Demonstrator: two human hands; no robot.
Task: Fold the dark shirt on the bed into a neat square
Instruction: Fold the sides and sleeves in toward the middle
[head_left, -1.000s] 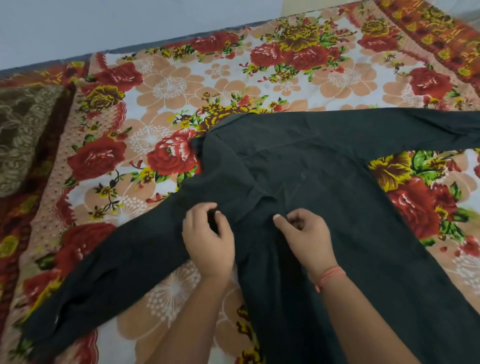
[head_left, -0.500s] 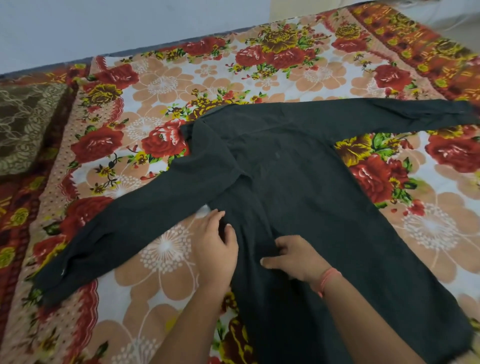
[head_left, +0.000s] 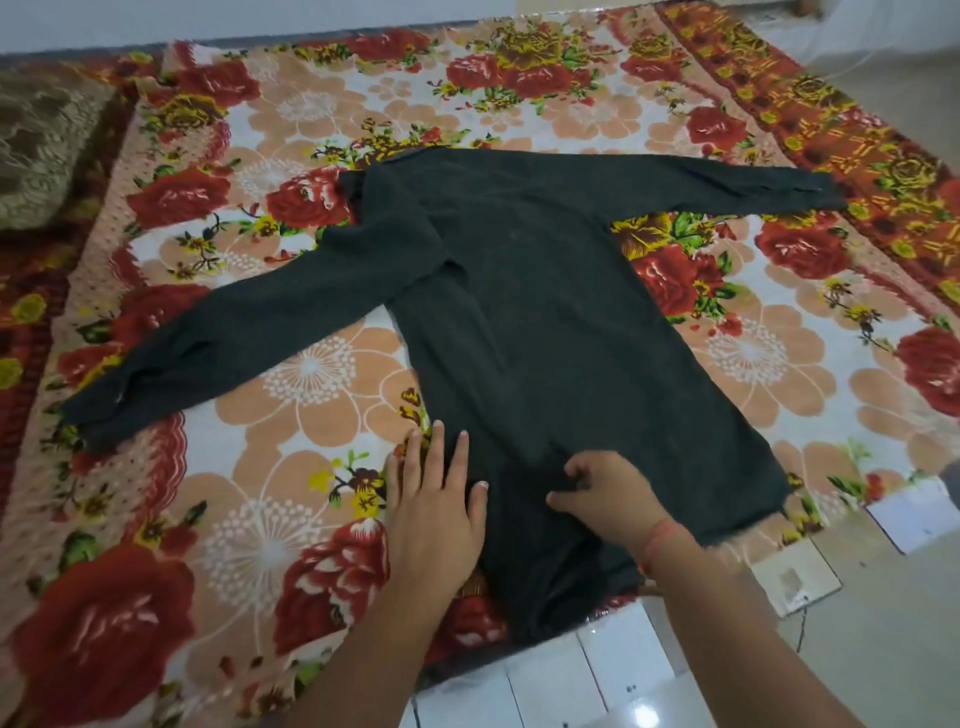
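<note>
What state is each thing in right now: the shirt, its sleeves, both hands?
dark shirt: unfolded, spread flat on the bedspread, hem toward the person.
left-side sleeve: stretched out, rumpled at the cuff.
right-side sleeve: stretched out straight.
left hand: flat, fingers straight, resting on the shirt's edge near the hem.
right hand: fingers curled, pinching shirt fabric near the hem.

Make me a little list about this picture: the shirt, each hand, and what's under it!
shirt: dark shirt, spread flat, both sleeves out sideways
left hand: fingers straight, pressing at the shirt's left edge
right hand: fingers curled, pinching the cloth near the hem
underneath: flowery bedspread
folding: not begun
</note>
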